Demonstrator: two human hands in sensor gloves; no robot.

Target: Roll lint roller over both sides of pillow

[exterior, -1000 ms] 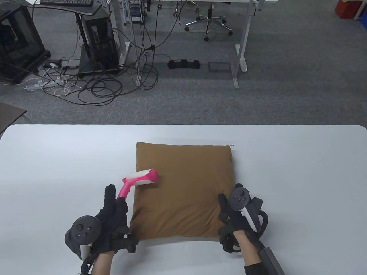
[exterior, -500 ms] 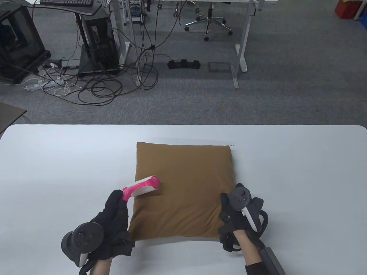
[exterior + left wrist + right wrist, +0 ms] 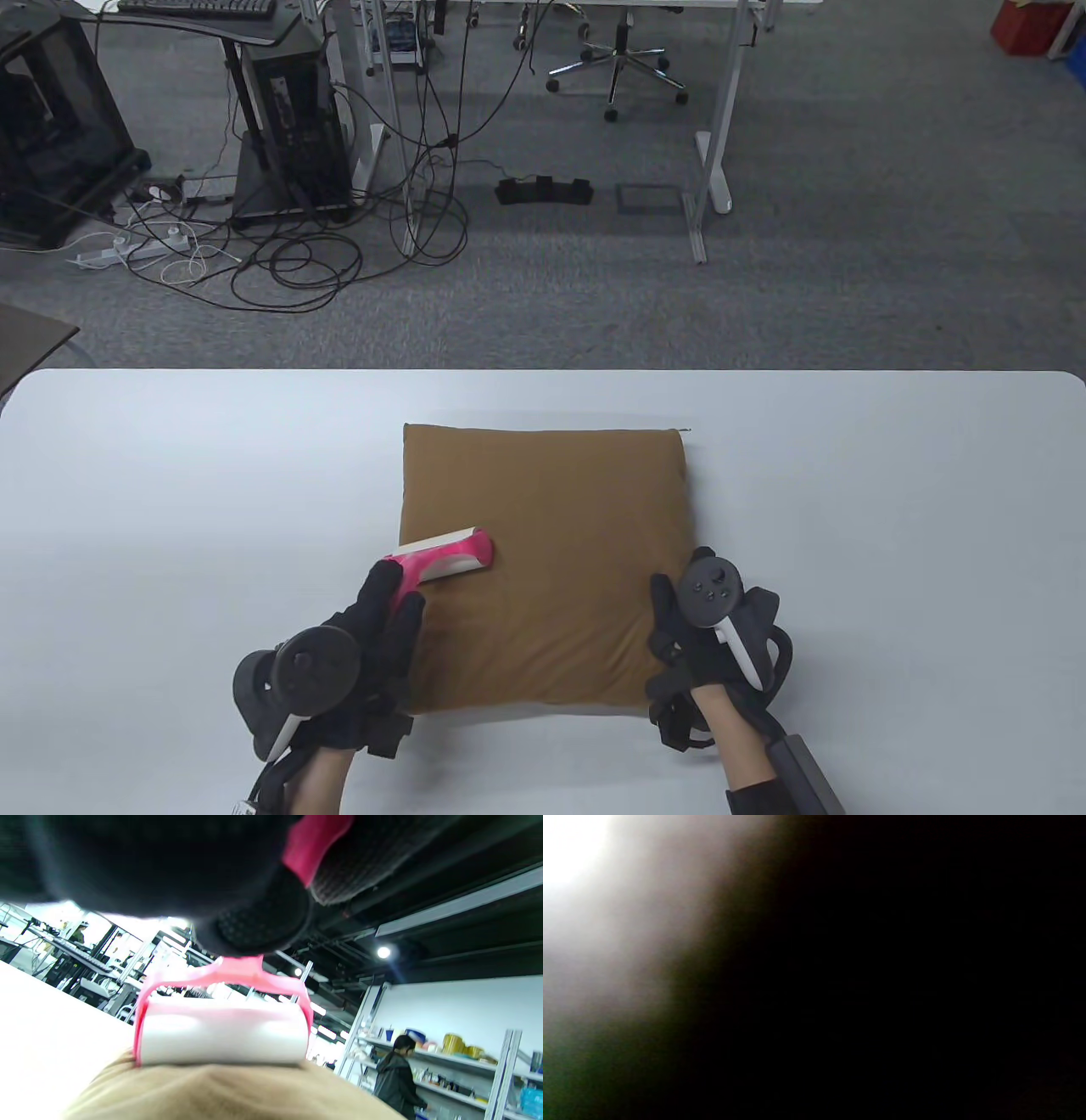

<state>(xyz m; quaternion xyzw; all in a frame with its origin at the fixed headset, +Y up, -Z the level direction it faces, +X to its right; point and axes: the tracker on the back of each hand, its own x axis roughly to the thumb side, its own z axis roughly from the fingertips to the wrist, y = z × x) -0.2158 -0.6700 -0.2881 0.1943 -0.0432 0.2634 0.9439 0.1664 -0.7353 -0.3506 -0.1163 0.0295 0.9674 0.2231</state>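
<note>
A brown square pillow (image 3: 560, 509) lies flat in the middle of the white table (image 3: 170, 475). My left hand (image 3: 377, 632) grips the pink handle of the lint roller (image 3: 448, 556) at the pillow's near left part. The white roll rests on the pillow's top, as the left wrist view shows: roller (image 3: 222, 1035), pillow (image 3: 237, 1094). My right hand (image 3: 683, 641) rests on the pillow's near right corner with the thumb on the fabric. Its other fingers are hidden under the tracker. The right wrist view is dark and blurred.
The table edge runs along the back, with grey carpet beyond it. On the floor stand desk legs (image 3: 708, 161), an office chair (image 3: 615, 72), a computer tower (image 3: 293, 127) and loose cables (image 3: 288, 263). Bare table lies left and right of the pillow.
My left hand moved right and rolled the lint roller toward me and to the right across the pillow. My right hand stayed at the near right corner.
</note>
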